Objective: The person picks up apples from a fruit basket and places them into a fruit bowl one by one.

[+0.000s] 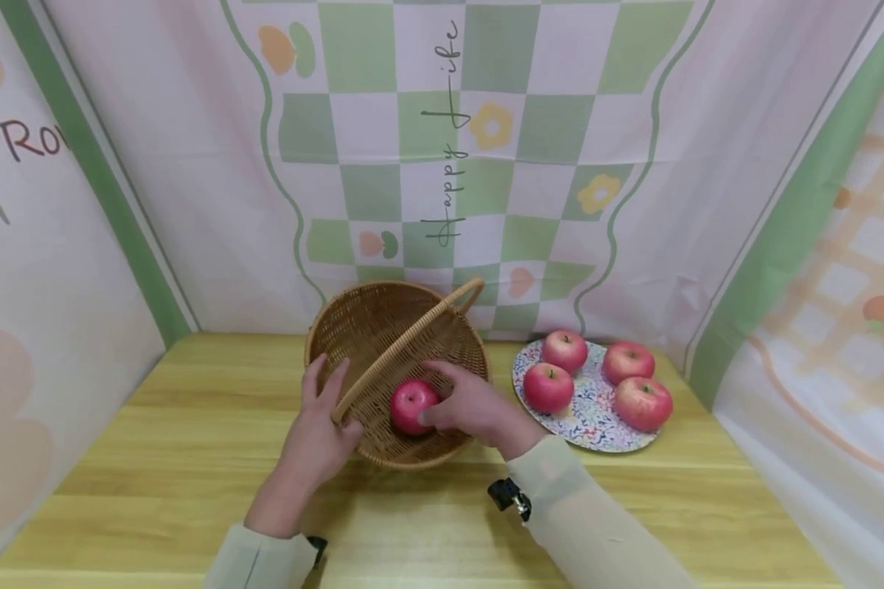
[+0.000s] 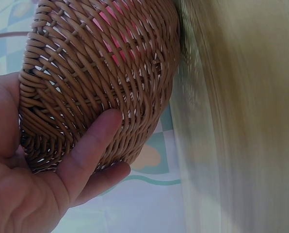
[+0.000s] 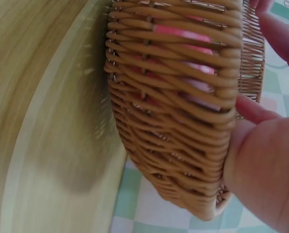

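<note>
A round wicker basket (image 1: 354,327) with an arched handle stands on the table, one red apple (image 1: 413,406) inside it. My left hand (image 1: 317,446) holds the basket's near left side by the foot of the handle. In the left wrist view, fingers (image 2: 88,150) lie along the outer wicker wall. My right hand (image 1: 479,409) reaches over the near right rim, its thumb at the apple's edge and its other fingers spread above the apple. In the right wrist view, the woven wall (image 3: 178,116) partly hides the apple, and the fingers show above the rim.
Right of the basket lies a patterned plate (image 1: 585,409) with several red apples (image 1: 548,388) on it. The wooden table (image 1: 155,442) meets a checked fabric backdrop (image 1: 427,180) behind the basket. Fabric panels hang at both sides.
</note>
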